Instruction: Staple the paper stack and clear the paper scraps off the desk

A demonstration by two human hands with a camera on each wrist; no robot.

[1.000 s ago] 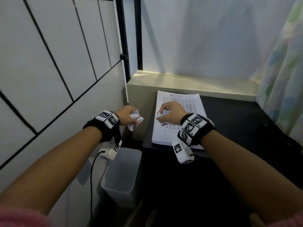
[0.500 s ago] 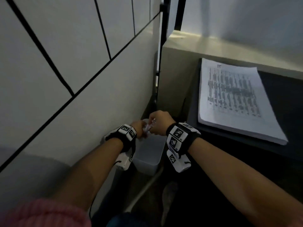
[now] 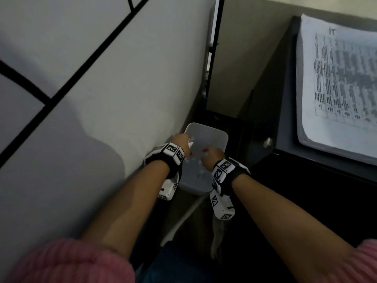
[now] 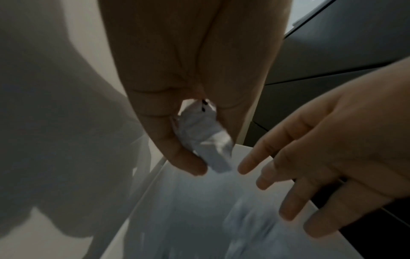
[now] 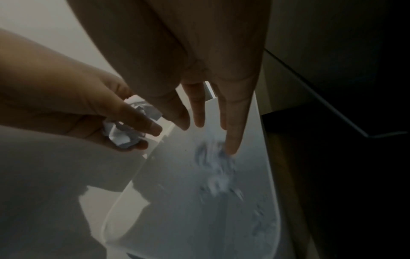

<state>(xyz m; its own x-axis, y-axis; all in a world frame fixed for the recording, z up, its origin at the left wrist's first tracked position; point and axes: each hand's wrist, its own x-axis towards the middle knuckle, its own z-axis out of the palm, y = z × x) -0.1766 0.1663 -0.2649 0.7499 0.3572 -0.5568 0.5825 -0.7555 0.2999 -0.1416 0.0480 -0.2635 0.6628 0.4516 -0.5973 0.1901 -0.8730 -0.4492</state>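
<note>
Both hands hang over a white waste bin [image 3: 206,127] on the floor left of the desk. My left hand [image 3: 180,139] still grips a crumpled white paper scrap [image 4: 204,140] between thumb and curled fingers, just above the bin's left rim. My right hand [image 3: 211,154] is spread with straight fingers [image 5: 230,136] and holds nothing. Below it, blurred paper scraps [image 5: 217,168] are falling inside the bin [image 5: 199,227]. The printed paper stack [image 3: 336,88] lies flat on the dark desk [image 3: 287,82] at the upper right.
A white wall with black lines [image 3: 91,88] runs close along the bin's left side. The desk's dark side panel [image 3: 255,123] stands right of the bin. A black vertical frame post [image 3: 216,48] rises behind it.
Both hands went from the desk edge down to the bin, and the view tilted down with them. My right hand has spread and let go of its scrap; my left still holds one.
</note>
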